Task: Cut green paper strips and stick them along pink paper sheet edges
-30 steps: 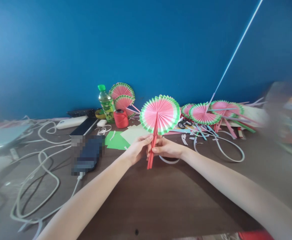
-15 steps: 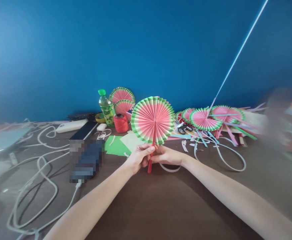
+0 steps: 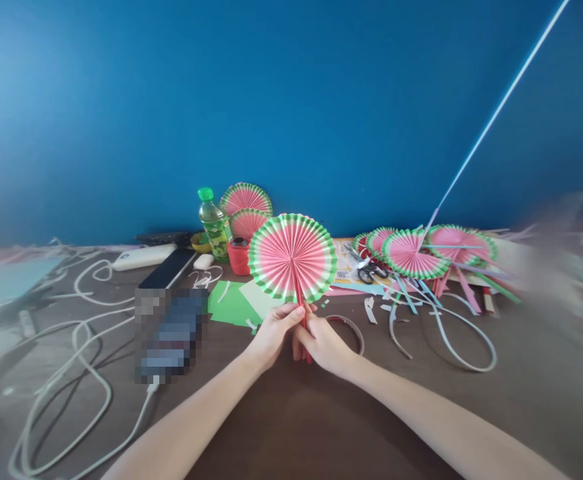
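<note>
A round pleated paper fan [image 3: 291,257], pink with a white band and green edge, stands fully spread above the table, its red handle pointing down. My left hand [image 3: 277,333] is closed around the handle from the left, thumb in front. On the other side my right hand [image 3: 324,340] grips the same handle, its thumb lying across the front. The handle's lower end shows just below my fingers. Behind my right hand a curved grey strip [image 3: 351,328] lies on the table.
Similar fans [image 3: 416,253] lie at the right with scissors [image 3: 371,272] and paper strips. Behind stand a green-capped bottle [image 3: 214,227] and a red container [image 3: 238,257]. Green paper [image 3: 231,307] lies nearby. To the left are a blurred-out phone [image 3: 174,337], a white cable [image 3: 84,350] and a power bank [image 3: 144,257].
The fan has moved slightly down and left, and its handle now leans the other way. My right hand has shifted its grip, with its thumb now in front of the handle.
</note>
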A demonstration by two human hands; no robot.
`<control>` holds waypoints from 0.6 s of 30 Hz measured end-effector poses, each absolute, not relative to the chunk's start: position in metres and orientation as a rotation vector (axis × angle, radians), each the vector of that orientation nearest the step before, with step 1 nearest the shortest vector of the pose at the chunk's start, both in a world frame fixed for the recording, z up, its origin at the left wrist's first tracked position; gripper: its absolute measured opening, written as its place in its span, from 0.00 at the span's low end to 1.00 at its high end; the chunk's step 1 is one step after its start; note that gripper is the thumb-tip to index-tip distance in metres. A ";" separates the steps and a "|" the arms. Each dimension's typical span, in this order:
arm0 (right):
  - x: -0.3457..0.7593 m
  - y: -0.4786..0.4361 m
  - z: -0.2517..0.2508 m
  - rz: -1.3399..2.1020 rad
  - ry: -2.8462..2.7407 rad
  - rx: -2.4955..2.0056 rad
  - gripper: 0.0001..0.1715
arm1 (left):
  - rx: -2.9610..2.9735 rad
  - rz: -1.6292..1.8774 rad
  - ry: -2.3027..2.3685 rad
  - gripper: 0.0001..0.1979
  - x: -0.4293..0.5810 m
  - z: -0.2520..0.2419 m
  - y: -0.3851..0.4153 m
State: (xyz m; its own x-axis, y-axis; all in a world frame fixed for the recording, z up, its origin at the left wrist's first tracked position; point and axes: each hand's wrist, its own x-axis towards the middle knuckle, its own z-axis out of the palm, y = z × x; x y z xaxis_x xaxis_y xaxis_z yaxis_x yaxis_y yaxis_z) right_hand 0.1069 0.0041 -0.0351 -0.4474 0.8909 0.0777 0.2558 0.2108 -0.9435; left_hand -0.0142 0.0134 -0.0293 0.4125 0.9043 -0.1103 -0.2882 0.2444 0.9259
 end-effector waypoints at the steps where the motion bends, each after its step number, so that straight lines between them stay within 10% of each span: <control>1: 0.107 0.004 -0.034 1.244 -1.835 -1.079 0.11 | 1.004 0.933 0.769 0.21 -0.014 -0.030 0.013; 18: 0.106 0.006 -0.036 1.124 -1.914 -1.184 0.08 | 0.871 0.907 0.672 0.16 -0.018 -0.042 0.022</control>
State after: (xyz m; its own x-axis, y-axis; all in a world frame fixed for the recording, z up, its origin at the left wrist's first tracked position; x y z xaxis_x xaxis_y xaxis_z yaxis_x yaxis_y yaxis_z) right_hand 0.1060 0.0059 -0.0360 -0.4092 0.9101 0.0648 0.3868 0.2374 -0.8911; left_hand -0.0180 0.0224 -0.0417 0.4637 0.8758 -0.1340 -0.3828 0.3345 0.8612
